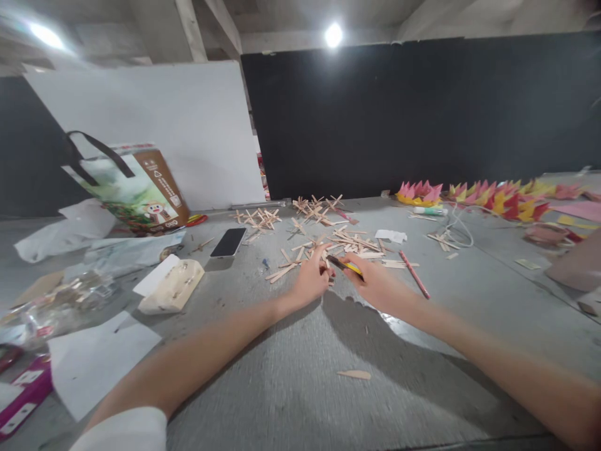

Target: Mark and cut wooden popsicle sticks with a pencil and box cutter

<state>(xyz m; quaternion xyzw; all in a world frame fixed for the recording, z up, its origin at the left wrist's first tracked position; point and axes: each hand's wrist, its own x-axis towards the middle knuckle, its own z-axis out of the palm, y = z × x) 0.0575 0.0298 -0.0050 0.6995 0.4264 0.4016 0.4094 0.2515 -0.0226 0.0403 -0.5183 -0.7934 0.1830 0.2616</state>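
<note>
Nearest the viewer, two bare forearms reach forward across a grey table [300,376], with one loose wooden stick [354,374] lying flat between them, well apart from either hand. On the near left lie a sheet of white paper [101,360] and a pink box [25,394].

Farther out, the hands meet at the middle of the table. The right hand [375,285] is closed around a yellow-and-black cutter [345,265], whose dark tip points left toward the other hand. The left hand [310,279] has its fingers curled and its thumb raised at the edge of a pile of flat craft sticks [350,244]; it seems to pinch a small piece against the cutter's tip, though the piece itself cannot be made out.

The sticks look light, thin and stiff, likely to snap rather than bend, and easy to scatter. Each is best pinched across its flat faces near the middle. The cutter is slim and rigid, best held by its body, away from the tip.

Just right of the hands lies a red pencil [414,274]. To the left sit a cream pouch [171,287] and a black phone [228,242].

Farther still, crossed stick shapes [317,208] are spread out, a printed bag [136,194] stands at left, and pink and yellow paper crowns [493,197] line the right, before a dark wall.
</note>
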